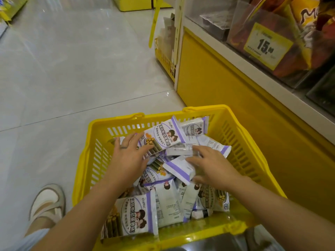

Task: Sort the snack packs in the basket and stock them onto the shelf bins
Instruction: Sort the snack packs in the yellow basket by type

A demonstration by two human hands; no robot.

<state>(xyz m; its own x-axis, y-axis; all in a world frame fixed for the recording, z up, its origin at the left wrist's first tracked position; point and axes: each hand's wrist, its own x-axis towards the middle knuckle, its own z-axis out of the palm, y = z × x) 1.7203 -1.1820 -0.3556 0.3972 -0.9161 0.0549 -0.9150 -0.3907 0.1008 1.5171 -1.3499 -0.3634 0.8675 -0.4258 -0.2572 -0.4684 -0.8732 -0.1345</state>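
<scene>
Forearms: both reached from the near edge down into the yellow basket (pixel 116 119), which sat on the floor (pixel 63 69) just beside the yellow shelf base (pixel 217 84).
Snack packs: the white-and-purple snack packs (pixel 139 214) lay jumbled in the basket, some face up and some face down; none had reached the shelf bins (pixel 235 24).
Left hand: the left hand (pixel 126 156) had its fingers spread wide and flat on a face-up pack (pixel 163 136) at the far left of the pile, gripping nothing.
Right hand: the right hand (pixel 212 165) had fingers over and thumb under a purple-edged pack (pixel 179 169) mid-pile, apparently pinching it; blur hid the thumb tip.
Step in hand: probably gathering packs and turning them one way.
Doing it well: steady the pile with the flat hand, lift by a sealed edge, match printed faces, then stack. Squeezing the middle might crush the rolls.
Bins: clear-fronted, up right, one carrying a price tag (pixel 266 46); which bin suited these packs could not be told.
</scene>
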